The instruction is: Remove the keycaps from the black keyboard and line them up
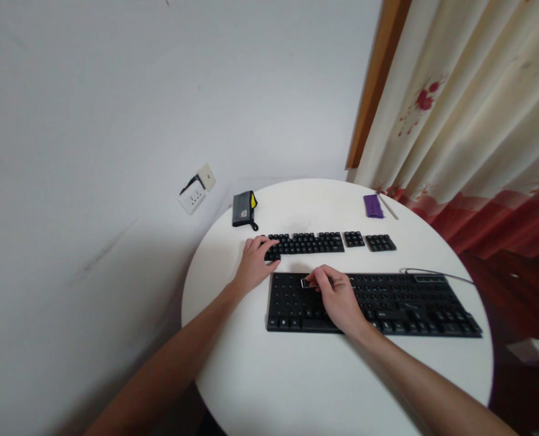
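Note:
A black keyboard (410, 312) lies across the table, and its left part seems to have keycaps off. My right hand (340, 300) is over that part, its fingers closed on a slim tool with a shiny metal end (304, 283), perhaps a keycap puller; its tip is at the keyboard and most of it is hidden. Loose black keycaps (315, 243) stand in rows behind the keyboard. At their left end rests my left hand (254, 260), thumb and fingers apart around the end keycaps. Whether it grips any of them I cannot tell; it looks open.
The round white table (269, 375) stands against a wall with a socket (192, 197). Smaller keycap blocks (381, 243) sit to the right. Farther back are a dark pouch (242, 209), a purple cloth (373, 206) and a thin stick (389, 207). A cable (437, 272) runs off right.

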Available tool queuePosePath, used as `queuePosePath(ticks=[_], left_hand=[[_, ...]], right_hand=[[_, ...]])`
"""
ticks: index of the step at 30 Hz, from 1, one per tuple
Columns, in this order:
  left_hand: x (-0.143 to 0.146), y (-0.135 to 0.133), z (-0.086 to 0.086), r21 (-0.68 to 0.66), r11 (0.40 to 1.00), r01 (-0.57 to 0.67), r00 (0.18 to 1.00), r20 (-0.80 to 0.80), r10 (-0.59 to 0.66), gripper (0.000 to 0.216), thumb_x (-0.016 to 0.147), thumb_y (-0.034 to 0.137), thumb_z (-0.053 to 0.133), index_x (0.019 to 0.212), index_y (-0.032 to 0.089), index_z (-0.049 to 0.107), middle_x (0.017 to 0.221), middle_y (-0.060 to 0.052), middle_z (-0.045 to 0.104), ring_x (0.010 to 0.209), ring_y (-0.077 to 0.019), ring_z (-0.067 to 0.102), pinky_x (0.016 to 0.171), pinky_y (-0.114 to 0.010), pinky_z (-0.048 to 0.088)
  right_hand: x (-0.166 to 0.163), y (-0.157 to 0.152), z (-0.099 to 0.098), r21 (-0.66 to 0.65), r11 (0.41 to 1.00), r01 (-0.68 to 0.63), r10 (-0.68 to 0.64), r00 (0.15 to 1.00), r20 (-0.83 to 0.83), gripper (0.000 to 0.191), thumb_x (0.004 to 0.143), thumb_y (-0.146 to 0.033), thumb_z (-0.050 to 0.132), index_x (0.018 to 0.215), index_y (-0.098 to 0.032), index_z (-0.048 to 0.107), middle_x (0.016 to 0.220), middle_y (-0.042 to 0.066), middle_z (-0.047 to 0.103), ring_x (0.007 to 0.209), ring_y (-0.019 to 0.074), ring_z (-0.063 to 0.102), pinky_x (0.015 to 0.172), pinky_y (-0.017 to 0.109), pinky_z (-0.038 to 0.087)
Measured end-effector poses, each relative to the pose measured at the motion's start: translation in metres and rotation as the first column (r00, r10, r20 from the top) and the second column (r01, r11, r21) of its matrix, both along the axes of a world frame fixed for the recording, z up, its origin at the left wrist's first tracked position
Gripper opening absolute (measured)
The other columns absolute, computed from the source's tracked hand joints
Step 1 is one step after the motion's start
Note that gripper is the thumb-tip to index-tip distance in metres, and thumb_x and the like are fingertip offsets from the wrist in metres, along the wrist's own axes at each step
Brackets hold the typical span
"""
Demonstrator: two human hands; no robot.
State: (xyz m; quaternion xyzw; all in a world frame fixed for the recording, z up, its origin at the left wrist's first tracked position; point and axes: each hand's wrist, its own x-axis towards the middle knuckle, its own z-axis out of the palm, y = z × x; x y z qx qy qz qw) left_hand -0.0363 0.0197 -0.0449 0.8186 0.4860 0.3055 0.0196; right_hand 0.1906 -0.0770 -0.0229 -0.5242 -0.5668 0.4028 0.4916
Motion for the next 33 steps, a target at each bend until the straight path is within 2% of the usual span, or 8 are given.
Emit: queuePosePath(ticks=[15,23,33], left_hand=[[0.0,-0.001,0.002,0.001,0.998,-0.061,0.998,-0.028,0.061,0.051,0.074,0.023,0.076,0.122,0.023,0.061,0.117,-0.007,0.056,0.108,-0.0275,0.048,0.101,-0.044,0.042],[-0.01,-0.002,0.002,-0.011,0.994,-0.112,0.991,-0.068,0.111,0.058,0.072,0.024,0.077,0.127,0.025,0.058,0.121,-0.008,0.054,0.108,-0.0283,0.049,0.101,-0.044,0.04],[-0.015,0.003,-0.002,-0.033,0.992,-0.124,0.991,-0.055,0.122,0.06,0.071,0.023,0.077,0.128,0.024,0.058,0.119,-0.007,0.055,0.107,-0.0281,0.05,0.101,-0.044,0.04]], right_hand=[[0.007,0.004,0.008,-0.015,1.0,-0.002,0.002,1.0,0.03,0.04,0.097,-0.045,0.046,0.076,-0.019,0.067,0.069,0.001,0.064,0.069,0.0176,0.059,0.068,0.028,0.042],[0.014,0.003,0.009,-0.04,0.999,0.009,-0.008,0.999,0.033,0.061,0.099,-0.059,0.029,0.081,-0.017,0.069,0.066,0.002,0.058,0.065,0.017,0.055,0.064,0.029,0.04],[0.014,0.002,0.006,-0.026,1.0,0.008,-0.006,0.998,0.063,0.063,0.099,-0.061,0.027,0.083,-0.017,0.069,0.066,0.001,0.055,0.069,0.0182,0.056,0.068,0.029,0.04]])
